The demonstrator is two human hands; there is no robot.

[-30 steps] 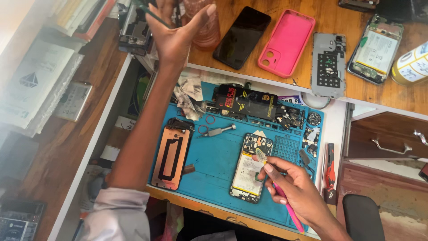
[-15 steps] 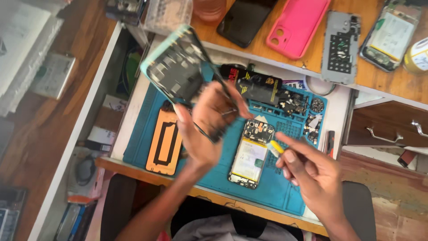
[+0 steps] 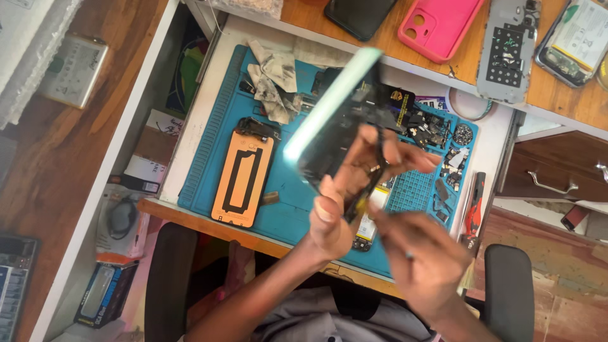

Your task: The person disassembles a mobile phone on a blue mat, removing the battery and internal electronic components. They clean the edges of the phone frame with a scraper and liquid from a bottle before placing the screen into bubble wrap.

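Over the blue mat (image 3: 297, 209), left hand (image 3: 354, 190) grips a phone frame (image 3: 339, 120).

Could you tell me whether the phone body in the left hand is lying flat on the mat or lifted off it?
Lifted. The left hand holds the phone body tilted on edge above the blue mat, blurred.

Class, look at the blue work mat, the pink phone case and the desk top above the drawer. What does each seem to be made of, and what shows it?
Blue work mat: likely silicone rubber, matte, with moulded ridges and small compartments. Pink phone case: probably soft plastic or silicone, smooth, uniformly coloured, with camera cut-outs. Desk top: wood or wood veneer, with warm brown visible grain and a slight sheen.
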